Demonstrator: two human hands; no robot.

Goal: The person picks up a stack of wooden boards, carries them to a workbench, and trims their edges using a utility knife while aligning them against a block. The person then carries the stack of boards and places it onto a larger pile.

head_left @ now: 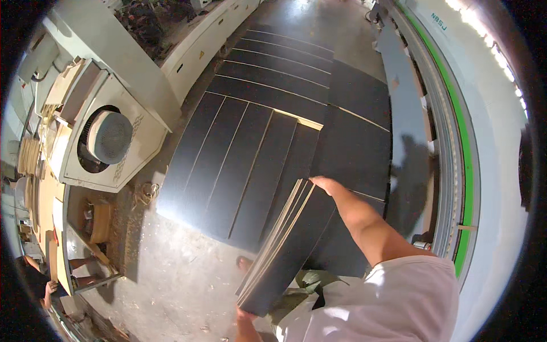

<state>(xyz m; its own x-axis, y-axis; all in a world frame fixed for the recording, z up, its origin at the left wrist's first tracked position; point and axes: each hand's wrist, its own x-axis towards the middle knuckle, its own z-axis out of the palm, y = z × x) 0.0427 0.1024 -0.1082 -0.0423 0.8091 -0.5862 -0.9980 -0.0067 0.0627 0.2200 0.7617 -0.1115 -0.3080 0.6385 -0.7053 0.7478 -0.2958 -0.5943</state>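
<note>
Several dark, flat boards (288, 256) with pale cut edges are held together, tilted on edge, in front of my body. My right hand (322, 183) grips their far upper end, its fingers partly hidden behind the boards. At the near lower end my left hand (245, 314) is closed on the bundle, mostly hidden by it. Beyond and beneath lie stacks of similar dark panels (228, 154), set side by side in long strips. A lighter strip (302, 119) shows where the stack right beyond my hands sits lower than its neighbours.
A pale machine housing with a round grille (112, 138) stands at the left. Beside it another person's hand (51, 286) rests near a workbench (64, 251). A long machine with a green stripe (464, 171) runs along the right. Debris lies on the concrete floor (154, 268).
</note>
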